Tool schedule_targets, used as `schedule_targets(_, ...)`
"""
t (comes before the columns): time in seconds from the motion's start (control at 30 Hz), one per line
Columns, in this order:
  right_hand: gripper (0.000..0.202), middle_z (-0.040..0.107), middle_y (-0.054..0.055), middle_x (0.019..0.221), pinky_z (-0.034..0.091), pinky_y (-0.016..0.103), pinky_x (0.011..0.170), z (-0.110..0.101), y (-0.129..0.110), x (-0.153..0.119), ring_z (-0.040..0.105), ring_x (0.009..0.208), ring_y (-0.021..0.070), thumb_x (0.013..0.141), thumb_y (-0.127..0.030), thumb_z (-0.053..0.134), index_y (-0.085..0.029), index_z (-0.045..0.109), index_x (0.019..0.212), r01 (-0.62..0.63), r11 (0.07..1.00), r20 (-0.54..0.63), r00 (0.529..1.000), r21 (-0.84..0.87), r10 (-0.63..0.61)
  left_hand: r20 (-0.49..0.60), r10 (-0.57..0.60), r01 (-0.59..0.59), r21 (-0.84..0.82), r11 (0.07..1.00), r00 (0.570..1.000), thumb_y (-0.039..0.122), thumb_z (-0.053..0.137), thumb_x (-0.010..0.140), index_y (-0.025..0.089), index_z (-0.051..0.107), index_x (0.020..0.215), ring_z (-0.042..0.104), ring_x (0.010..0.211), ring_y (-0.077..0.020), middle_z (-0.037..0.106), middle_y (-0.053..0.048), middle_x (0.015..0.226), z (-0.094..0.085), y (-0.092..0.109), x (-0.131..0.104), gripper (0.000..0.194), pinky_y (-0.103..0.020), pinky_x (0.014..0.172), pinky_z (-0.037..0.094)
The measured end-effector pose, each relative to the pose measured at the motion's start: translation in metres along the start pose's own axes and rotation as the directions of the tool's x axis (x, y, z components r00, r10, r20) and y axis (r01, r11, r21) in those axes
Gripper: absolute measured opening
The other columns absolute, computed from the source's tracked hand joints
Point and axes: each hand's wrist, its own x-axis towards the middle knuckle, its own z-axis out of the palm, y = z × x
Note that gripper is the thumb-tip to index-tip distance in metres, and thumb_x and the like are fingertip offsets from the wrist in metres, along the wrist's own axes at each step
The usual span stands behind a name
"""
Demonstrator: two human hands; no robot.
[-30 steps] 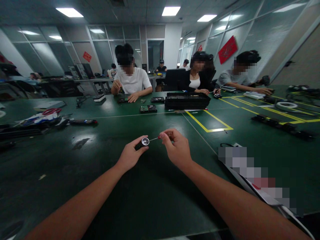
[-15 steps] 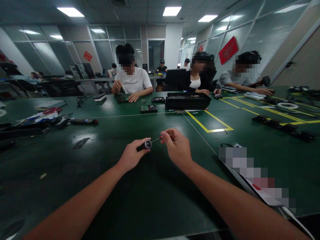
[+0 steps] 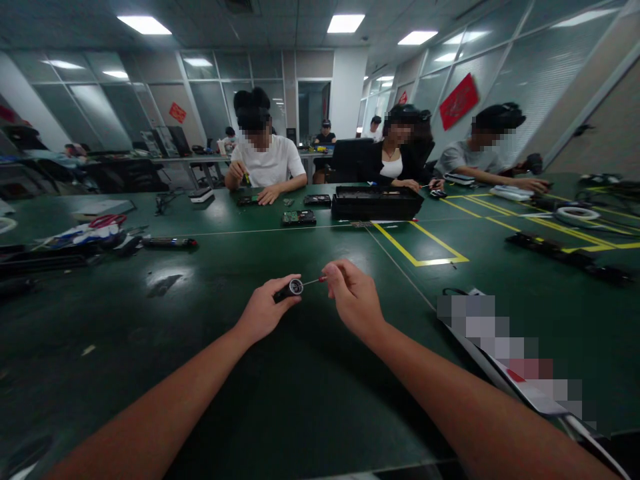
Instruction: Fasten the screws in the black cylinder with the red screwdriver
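Observation:
My left hand (image 3: 267, 307) grips a black cylinder (image 3: 286, 291) with a round, silver-rimmed end, thumb and fingers on either side of it. That end faces me and slightly to the right. In my right hand (image 3: 353, 290) is a thin screwdriver (image 3: 320, 279) with a red handle end, pinched between thumb and fingers. Its metal shaft points left to the cylinder's round end. Whether the tip touches inside cannot be made out. Both hands are above the green table (image 3: 280, 407).
A white power strip (image 3: 535, 390) with a cable lies at right. Tools and cables (image 3: 95, 230) are piled at left, beside a dark tool (image 3: 170, 243). Beyond are a black tray (image 3: 376, 203) and circuit boards (image 3: 299, 218). Several people (image 3: 269, 160) sit across the table.
My right fingers have shifted slightly on the screwdriver, showing more of its red handle. The cylinder has turned a little in my left hand, so more of its side shows.

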Motion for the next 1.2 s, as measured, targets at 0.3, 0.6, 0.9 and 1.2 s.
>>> schedule_targets(0.3, 0.015, 0.067, 0.000, 0.077, 0.043, 0.028, 0.061, 0.0013, 0.0053, 0.0014, 0.061, 0.066, 0.0168, 0.094, -0.027, 0.048, -0.023, 0.060, 0.103, 0.014, 1.000, 0.020, 1.000, 0.004, -0.014, -0.003, 0.012, -0.012, 0.025, 1.000, 1.000, 0.029, 0.066, 0.088, 0.030, 0.062, 0.133, 0.058, 0.118, -0.0245, 0.065, -0.004, 0.125, 0.0010, 0.0027, -0.0006, 0.045, -0.042, 0.106, 0.041)
schedule_targets(0.6, 0.022, 0.065, 0.000, 0.074, 0.038, 0.029, 0.057, 0.0003, 0.0066, 0.0029, 0.057, 0.061, 0.0161, 0.100, -0.037, 0.043, -0.023, 0.060, 0.099, -0.004, 0.998, 0.017, 1.000, -0.067, 0.005, 0.000, 0.033, -0.033, 0.021, 0.999, 0.999, 0.027, 0.068, 0.087, 0.031, 0.062, 0.132, 0.058, 0.117, -0.0241, 0.066, -0.003, 0.123, 0.0004, 0.0022, -0.0015, 0.046, -0.041, 0.105, 0.040)
schedule_targets(0.9, 0.023, 0.066, 0.001, 0.076, 0.038, 0.029, 0.058, -0.0006, 0.0029, 0.0027, 0.060, 0.063, 0.0167, 0.100, -0.037, 0.042, -0.022, 0.058, 0.098, -0.022, 0.997, 0.059, 0.998, -0.067, 0.026, -0.004, 0.024, -0.024, 0.041, 0.999, 1.000, 0.027, 0.067, 0.088, 0.031, 0.062, 0.133, 0.057, 0.118, -0.0244, 0.066, -0.004, 0.125, 0.0003, -0.0001, -0.0009, 0.045, -0.043, 0.106, 0.040)
schedule_targets(1.2, 0.018, 0.067, 0.002, 0.081, 0.043, 0.031, 0.065, 0.0006, 0.0047, 0.0020, 0.064, 0.074, 0.0201, 0.095, -0.025, 0.045, -0.021, 0.053, 0.110, 0.006, 0.998, 0.090, 0.996, -0.062, 0.000, -0.024, 0.035, -0.034, 0.067, 0.997, 0.999, 0.022, 0.071, 0.085, 0.031, 0.065, 0.128, 0.060, 0.114, -0.0230, 0.068, -0.002, 0.121, 0.0008, -0.0023, -0.0011, 0.044, -0.040, 0.102, 0.043)
